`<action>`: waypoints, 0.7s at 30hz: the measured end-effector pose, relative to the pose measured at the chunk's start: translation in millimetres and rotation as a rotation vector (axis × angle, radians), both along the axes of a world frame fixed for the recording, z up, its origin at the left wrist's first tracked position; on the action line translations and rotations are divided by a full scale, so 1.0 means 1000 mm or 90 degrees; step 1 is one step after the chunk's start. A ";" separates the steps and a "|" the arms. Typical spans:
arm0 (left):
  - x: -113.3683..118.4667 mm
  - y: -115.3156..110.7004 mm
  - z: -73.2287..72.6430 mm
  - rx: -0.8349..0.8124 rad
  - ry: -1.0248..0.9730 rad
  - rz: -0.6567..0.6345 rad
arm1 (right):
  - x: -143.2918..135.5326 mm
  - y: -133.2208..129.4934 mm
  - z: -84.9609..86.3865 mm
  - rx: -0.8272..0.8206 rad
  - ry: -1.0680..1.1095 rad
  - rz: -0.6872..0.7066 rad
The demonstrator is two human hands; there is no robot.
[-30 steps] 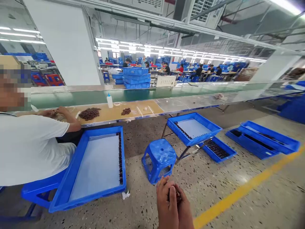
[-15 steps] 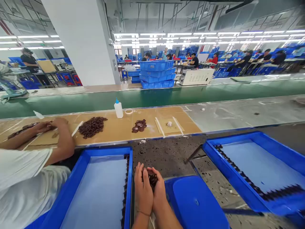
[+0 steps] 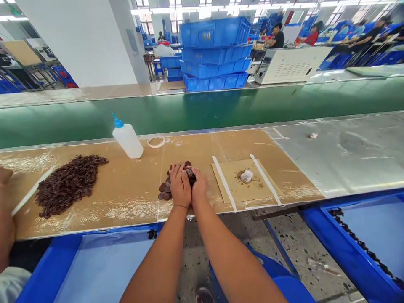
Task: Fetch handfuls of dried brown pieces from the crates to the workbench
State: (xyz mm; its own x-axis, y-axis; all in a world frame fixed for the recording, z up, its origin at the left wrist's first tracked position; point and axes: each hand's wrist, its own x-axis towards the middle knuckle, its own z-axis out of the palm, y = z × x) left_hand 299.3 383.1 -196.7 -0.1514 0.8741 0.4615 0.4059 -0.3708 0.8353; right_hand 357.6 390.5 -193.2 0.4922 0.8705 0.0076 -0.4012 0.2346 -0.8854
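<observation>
One disc pile (image 3: 166,190), one bottle (image 3: 128,141)

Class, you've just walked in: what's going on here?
A person's left hand and right hand are cupped together around dark discs, down at a small pile on the brown work surface. A white bottle and a bigger heap of dark pieces are to the left; a pale lump sits on a square of card to the right.
</observation>
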 end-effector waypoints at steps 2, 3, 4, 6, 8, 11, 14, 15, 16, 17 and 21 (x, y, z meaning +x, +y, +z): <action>-0.001 0.006 -0.003 0.013 0.017 0.020 | 0.000 0.007 -0.001 0.018 -0.028 -0.008; 0.000 0.007 -0.003 0.019 0.025 0.032 | 0.000 0.009 0.000 0.027 -0.039 -0.013; 0.000 0.007 -0.002 0.024 0.031 0.042 | 0.000 0.011 0.000 0.035 -0.050 -0.020; 0.000 0.005 0.000 0.035 0.040 0.061 | 0.002 0.013 0.001 0.049 -0.068 -0.036; 0.001 0.002 0.003 0.046 0.040 0.092 | 0.006 0.014 0.001 0.059 -0.084 -0.055; 0.000 -0.001 0.006 0.056 0.029 0.152 | 0.015 0.015 -0.001 0.062 -0.105 -0.097; -0.004 -0.004 0.007 0.054 0.021 0.198 | 0.026 0.015 -0.002 0.049 -0.125 -0.145; -0.006 -0.005 0.007 0.052 0.017 0.212 | 0.029 0.014 -0.002 0.043 -0.130 -0.155; -0.008 -0.007 0.007 0.049 0.012 0.227 | 0.032 0.013 -0.001 0.036 -0.136 -0.162; -0.010 -0.009 0.006 0.047 0.007 0.241 | 0.035 0.012 0.000 0.030 -0.141 -0.163; -0.020 -0.016 0.008 0.048 0.003 0.250 | 0.041 0.004 0.003 0.007 -0.164 -0.132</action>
